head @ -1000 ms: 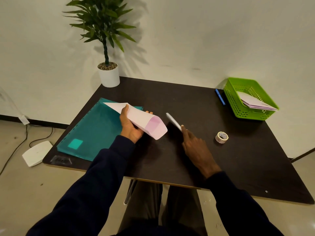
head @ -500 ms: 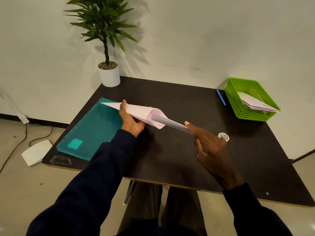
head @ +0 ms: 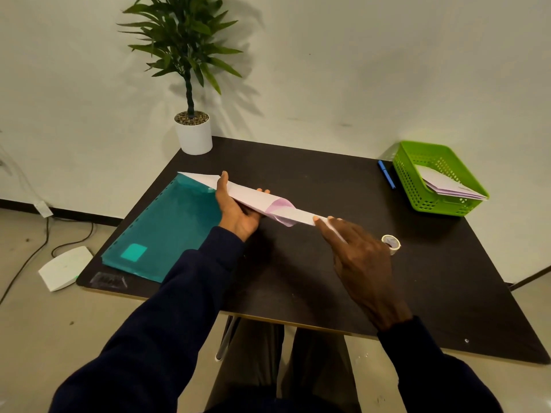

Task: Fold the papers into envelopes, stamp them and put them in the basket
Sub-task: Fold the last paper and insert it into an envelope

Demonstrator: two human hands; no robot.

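Mid-frame, above the table [head: 298, 278], the left hand [head: 235, 210] cups a pink envelope [head: 253, 198], fingers curled round it. The right hand [head: 357, 251] pinches a white sheet [head: 301, 216] poking into its mouth. Basket [head: 417, 186] at right holds envelopes.

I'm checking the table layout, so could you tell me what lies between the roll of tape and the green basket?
In the head view, only bare dark table lies between the roll of tape and the green basket; the blue pen sits farther back, beside the basket.
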